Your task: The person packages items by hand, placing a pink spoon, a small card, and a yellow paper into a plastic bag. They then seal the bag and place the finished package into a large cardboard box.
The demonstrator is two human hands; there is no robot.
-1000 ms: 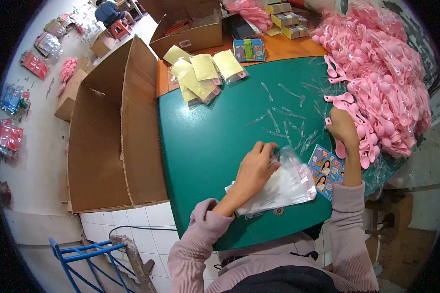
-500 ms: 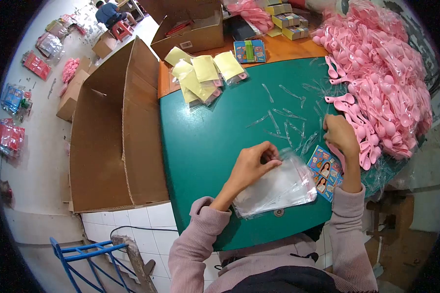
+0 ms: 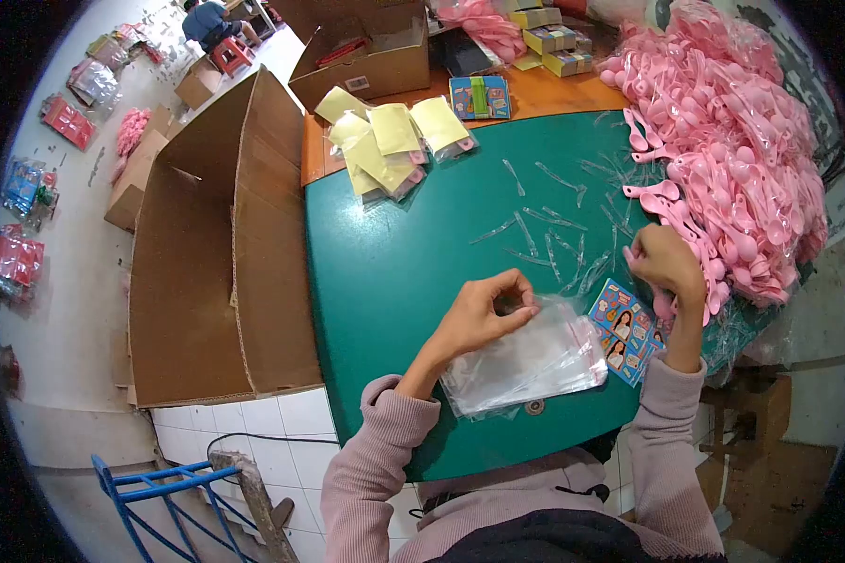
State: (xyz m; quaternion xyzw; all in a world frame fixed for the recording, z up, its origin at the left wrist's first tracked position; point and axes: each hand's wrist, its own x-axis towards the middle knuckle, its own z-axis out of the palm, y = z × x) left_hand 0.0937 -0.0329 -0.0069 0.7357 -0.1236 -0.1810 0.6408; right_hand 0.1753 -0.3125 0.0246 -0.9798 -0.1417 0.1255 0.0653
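Observation:
My left hand (image 3: 486, 317) is closed in a pinch at the upper edge of a stack of clear plastic bags (image 3: 535, 366) lying on the green table. My right hand (image 3: 668, 261) is curled around a pink measuring spoon (image 3: 632, 257); part of the spoon is hidden by the fingers. Under and beside that wrist lie blue printed cards (image 3: 622, 328) with a pictured figure. A large heap of pink spoons (image 3: 742, 188), many in clear wrapping, rises just beyond my right hand.
Clear plastic strips (image 3: 545, 230) are scattered over the green table (image 3: 385, 272). Filled packets with yellow cards (image 3: 394, 131) lie at the back left. An open cardboard box (image 3: 197, 281) stands along the left edge. A person (image 3: 211, 25) sits far off.
My right hand has lifted slightly and shifted right, with a pink spoon now showing at its fingertips. My left hand stays nearly in place at the bags.

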